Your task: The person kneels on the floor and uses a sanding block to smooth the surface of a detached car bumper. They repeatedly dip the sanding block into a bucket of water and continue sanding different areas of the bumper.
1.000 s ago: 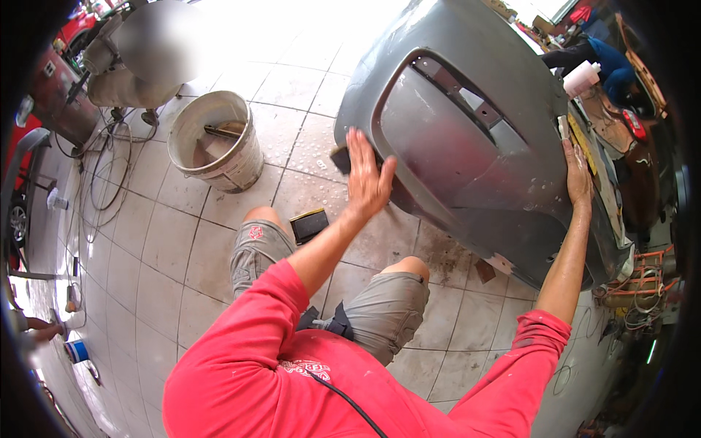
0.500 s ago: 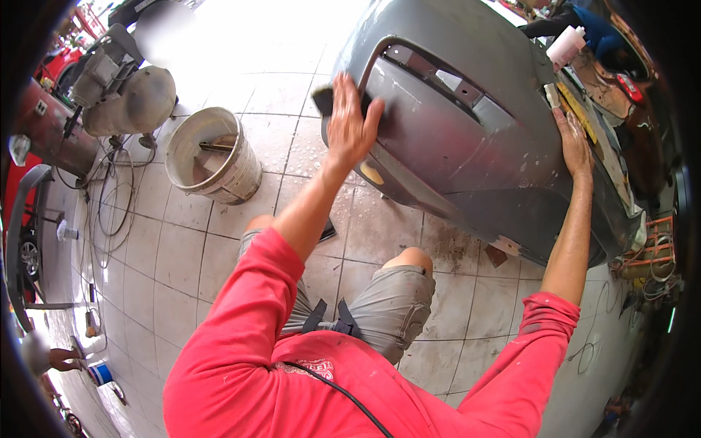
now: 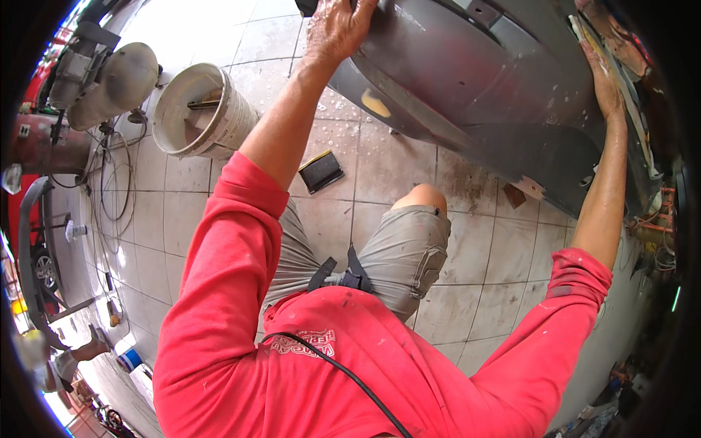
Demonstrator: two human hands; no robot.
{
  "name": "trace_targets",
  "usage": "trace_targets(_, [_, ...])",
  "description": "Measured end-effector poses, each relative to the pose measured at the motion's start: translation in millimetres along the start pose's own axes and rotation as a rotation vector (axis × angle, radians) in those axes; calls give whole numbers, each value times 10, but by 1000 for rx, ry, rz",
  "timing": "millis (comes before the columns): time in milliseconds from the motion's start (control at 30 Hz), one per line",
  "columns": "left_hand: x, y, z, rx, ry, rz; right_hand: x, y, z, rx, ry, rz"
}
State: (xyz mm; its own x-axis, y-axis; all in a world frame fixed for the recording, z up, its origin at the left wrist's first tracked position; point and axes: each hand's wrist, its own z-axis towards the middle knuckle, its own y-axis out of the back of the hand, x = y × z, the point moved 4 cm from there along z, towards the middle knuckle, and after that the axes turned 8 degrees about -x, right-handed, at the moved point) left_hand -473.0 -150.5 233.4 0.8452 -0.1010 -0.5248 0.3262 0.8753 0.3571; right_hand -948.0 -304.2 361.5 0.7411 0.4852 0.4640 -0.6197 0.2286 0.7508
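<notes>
A large grey car bumper (image 3: 467,87) with glossy, mottled patches and a pale yellow spot fills the upper right. My left hand (image 3: 337,29) is at its upper left side, closed on a black block (image 3: 305,6) that is partly out of frame. My right hand (image 3: 606,84) lies along the bumper's right edge, fingers stretched out, beside a pale strip. Below my left hand, a flat black pad (image 3: 321,173) with a yellow edge rests on the tiled floor.
A dirty bucket (image 3: 234,135) with items inside stands at left, near equipment (image 3: 113,87), cables and a loose grey bumper piece (image 3: 33,255). Another person's hand (image 3: 91,349) shows at the lower left. Orange tubing (image 3: 657,223) is at far right.
My left hand has moved upward along the bumper with the black block. My right hand has also shifted upward and rightward in view. The view has shifted, showing less of the bumper's top.
</notes>
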Motion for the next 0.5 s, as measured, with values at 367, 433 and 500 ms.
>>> trace_targets(367, [998, 376, -3240, 1126, 792, -128, -430, 240, -9, -14, 20, -144])
trace_targets(433, [1195, 406, -3620, 1326, 845, 4, -235, 106, -14, -7, 31, -98])
trace_targets(500, [1721, 399, -3919, 1029, 556, 323, -9, 25, 7, -18, -11, -94])
